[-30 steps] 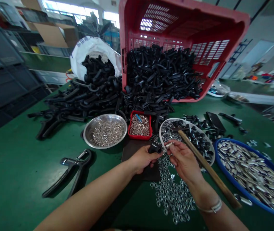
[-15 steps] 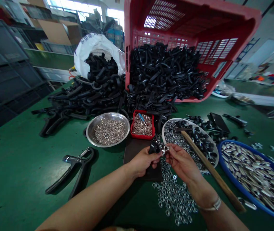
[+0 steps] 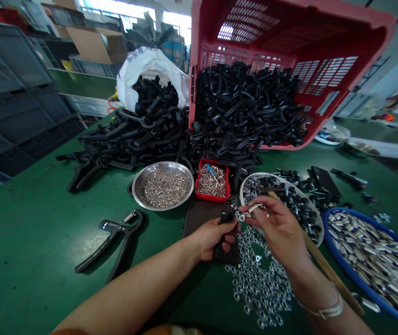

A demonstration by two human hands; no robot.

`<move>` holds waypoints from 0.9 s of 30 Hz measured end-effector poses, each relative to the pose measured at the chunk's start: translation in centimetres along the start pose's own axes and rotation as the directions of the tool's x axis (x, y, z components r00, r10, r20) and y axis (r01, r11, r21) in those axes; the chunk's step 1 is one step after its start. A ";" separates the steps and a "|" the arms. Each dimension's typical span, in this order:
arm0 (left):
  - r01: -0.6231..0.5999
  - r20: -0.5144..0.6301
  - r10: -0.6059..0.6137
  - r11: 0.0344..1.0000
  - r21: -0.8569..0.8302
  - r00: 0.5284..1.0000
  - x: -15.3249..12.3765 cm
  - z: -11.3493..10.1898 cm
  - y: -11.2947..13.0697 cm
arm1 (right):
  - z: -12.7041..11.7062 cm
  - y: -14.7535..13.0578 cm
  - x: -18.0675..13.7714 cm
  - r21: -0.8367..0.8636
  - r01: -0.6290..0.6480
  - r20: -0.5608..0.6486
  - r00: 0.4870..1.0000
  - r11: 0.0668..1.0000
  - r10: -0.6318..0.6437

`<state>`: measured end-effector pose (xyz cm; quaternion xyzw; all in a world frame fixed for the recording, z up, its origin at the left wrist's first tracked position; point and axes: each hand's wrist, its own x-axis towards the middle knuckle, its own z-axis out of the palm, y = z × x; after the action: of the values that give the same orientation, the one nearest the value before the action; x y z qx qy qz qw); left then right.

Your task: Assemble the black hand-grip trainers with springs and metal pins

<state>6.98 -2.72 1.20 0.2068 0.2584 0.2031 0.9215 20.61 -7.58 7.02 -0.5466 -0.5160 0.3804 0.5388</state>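
Observation:
My left hand (image 3: 210,238) is closed around a black plastic handle part (image 3: 225,217), its round hollow end facing up above the thumb. Pinched in the fingers of my right hand (image 3: 279,229) is a shiny metal spring (image 3: 254,208), tilted, with a ring-like metal piece at its lower left end, close to the handle part. Whether the two touch I cannot tell. Beneath my hands lies a dark flat pad (image 3: 196,218). Loose metal nuts or washers (image 3: 259,288) are spread beside it. An assembled hand grip strengthener (image 3: 124,237) rests on the left.
A steel bowl (image 3: 136,193) and a red tray (image 3: 198,196) hold small metal parts. A wooden-handled hammer (image 3: 324,267) leans across a white basin (image 3: 319,235). The blue basin (image 3: 340,270) contains metal pieces. Black handles fill a tipped red crate (image 3: 193,93) and a white sack (image 3: 125,83).
My right hand has drawn slightly away to the right and turned, bringing the spring into sight. The black part in my left hand now stands more upright. The view has shifted a little.

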 end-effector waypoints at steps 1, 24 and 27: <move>0.035 0.000 -0.035 0.999 -0.038 0.999 -0.1 -0.1 0.0 | 0.2 -0.4 0.2 -0.006 0.012 0.013 1.000 1.000 -0.011; 0.170 0.306 -0.202 0.977 0.128 0.930 -1.1 -1.7 0.5 | -0.8 3.3 3.5 -0.018 -0.309 0.368 0.882 0.951 0.293; 0.149 0.295 -0.174 0.983 0.105 0.940 -1.2 -1.6 0.5 | -1.0 4.0 3.2 -0.061 -0.259 0.329 0.907 0.964 0.265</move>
<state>5.04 -2.41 0.69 0.2511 0.1382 0.0822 0.9545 22.82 -4.19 3.71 -0.5427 -0.5248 0.5322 0.3831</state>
